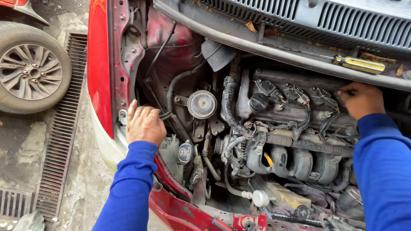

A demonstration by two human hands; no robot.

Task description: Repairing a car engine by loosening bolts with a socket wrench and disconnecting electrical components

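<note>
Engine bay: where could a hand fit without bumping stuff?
The dark gap between the red fender and the round black cap is barest. Around the right hand, coils and hoses crowd tightly. The left hand rests on the bay's edge.

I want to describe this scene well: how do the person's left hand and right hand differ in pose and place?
The left hand lies flat, fingers spread, on the red car's front edge; the right hand is curled, fingers bent, deep at the back of the engine. The left hand holds nothing visible; whether the right hand grips something cannot be told. The right hand is just below a yellow-handled screwdriver; the left is far from it. Both wear blue sleeves.
</note>
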